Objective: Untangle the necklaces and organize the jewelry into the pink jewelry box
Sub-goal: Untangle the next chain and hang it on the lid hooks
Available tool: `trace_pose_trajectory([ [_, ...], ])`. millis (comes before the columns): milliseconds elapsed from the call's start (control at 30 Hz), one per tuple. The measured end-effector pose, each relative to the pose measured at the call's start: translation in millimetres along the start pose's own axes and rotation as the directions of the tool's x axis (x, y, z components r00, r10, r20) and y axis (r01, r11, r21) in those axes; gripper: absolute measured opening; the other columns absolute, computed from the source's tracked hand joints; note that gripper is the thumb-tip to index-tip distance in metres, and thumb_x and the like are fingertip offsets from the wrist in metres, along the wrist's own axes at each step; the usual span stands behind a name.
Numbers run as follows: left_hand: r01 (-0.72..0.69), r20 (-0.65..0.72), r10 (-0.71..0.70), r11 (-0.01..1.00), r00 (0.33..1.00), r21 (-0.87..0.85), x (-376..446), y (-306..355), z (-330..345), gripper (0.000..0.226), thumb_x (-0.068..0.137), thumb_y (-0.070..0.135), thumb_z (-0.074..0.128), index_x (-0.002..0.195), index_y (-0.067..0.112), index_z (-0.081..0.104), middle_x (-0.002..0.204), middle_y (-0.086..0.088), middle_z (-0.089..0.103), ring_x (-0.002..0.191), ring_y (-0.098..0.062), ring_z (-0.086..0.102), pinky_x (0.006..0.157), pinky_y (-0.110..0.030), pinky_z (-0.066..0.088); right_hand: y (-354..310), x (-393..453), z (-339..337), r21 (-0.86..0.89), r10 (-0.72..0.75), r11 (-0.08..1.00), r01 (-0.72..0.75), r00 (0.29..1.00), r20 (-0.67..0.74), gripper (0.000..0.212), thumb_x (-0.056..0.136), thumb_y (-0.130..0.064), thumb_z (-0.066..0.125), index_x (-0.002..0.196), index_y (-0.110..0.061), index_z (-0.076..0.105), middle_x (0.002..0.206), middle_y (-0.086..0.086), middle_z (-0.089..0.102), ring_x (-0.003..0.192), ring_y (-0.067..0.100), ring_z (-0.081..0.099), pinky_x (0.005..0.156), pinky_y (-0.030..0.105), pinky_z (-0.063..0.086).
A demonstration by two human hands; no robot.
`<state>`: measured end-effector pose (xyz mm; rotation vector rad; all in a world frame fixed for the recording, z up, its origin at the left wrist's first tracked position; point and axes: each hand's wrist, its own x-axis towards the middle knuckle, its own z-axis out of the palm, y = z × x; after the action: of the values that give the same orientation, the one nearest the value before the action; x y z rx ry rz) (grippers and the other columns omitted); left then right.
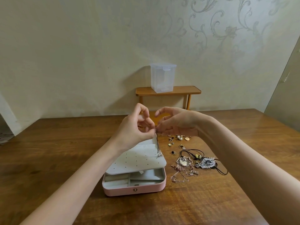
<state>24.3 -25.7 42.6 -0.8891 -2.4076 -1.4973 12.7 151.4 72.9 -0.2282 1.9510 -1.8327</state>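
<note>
Up above the box [134, 190], both hands meet: left hand [136, 127] and right hand [175, 122] each pinch the chain [158, 148], dangling toward six o'clock.

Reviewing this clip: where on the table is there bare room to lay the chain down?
Bare wood lies left of the pink jewelry box and along the near edge of the table in front of it. Right of the box is crowded: tangled necklaces, a feather pendant, and small earrings.

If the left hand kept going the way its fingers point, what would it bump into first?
Probably the right hand. The left hand points rightward, its fingertips almost meeting the other's where both pinch a thin silver chain hanging over the pink jewelry box.
</note>
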Motion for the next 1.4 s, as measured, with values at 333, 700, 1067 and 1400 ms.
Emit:
trace_pose_trajectory([
  [333, -0.133, -0.049, 0.169, 0.897, 0.984, 0.421, -8.1, -2.4, 17.3, 0.044, 0.077, 0.008, 0.070, 0.095, 0.022, 0.032, 0.075, 0.009, 0.055, 0.053, -0.008, 0.048, 0.052, -0.015, 0.040, 17.1, 8.2, 7.9, 0.036, 0.011, 0.999, -0.005, 0.986, -0.166, 0.036, 0.082, 0.014, 0.057, 0.103, -0.013, 0.047, 0.071, 0.010, 0.062, 0.070, 0.021, 0.056, 0.071, 0.030, 0.048],
  [700, -0.070, -0.078, 0.092, 0.967, 0.993, 0.247, -3.4, -6.5, 19.0, 0.053, 0.073, 0.001, 0.073, 0.087, 0.031, 0.031, 0.073, 0.001, 0.063, 0.058, -0.003, 0.052, 0.058, -0.010, 0.045, 15.4, 5.4, 7.8, -0.092, -0.036, 0.996, 0.018, 0.980, -0.198, 0.036, 0.079, 0.011, 0.064, 0.103, -0.012, 0.048, 0.070, 0.006, 0.062, 0.064, 0.017, 0.060, 0.068, 0.027, 0.055],
  [1067, 0.017, -0.029, -0.014, 0.995, 0.999, 0.099, -3.7, -3.2, 14.7, 0.043, 0.076, -0.004, 0.066, 0.087, 0.025, 0.036, 0.070, 0.002, 0.054, 0.057, -0.005, 0.044, 0.061, -0.015, 0.043, 18.4, 2.5, 3.3, 0.048, 0.012, 0.999, -0.008, 0.996, -0.091, 0.027, 0.085, 0.013, 0.054, 0.091, -0.012, 0.046, 0.069, 0.009, 0.061, 0.059, 0.016, 0.061, 0.058, 0.024, 0.053],
  [1400, -0.007, -0.223, 0.129, 0.879, 0.966, 0.477, -7.2, -6.2, 33.8, 0.011, 0.081, 0.012, 0.069, 0.091, 0.009, 0.066, 0.080, 0.001, 0.064, 0.070, -0.010, 0.053, 0.056, -0.006, 0.033, 27.0, 9.1, 17.8, -0.019, -0.142, 0.990, 0.143, 0.943, -0.301, 0.028, 0.080, 0.012, 0.060, 0.090, -0.010, 0.047, 0.071, 0.006, 0.051, 0.064, 0.016, 0.053, 0.065, 0.025, 0.049],
])
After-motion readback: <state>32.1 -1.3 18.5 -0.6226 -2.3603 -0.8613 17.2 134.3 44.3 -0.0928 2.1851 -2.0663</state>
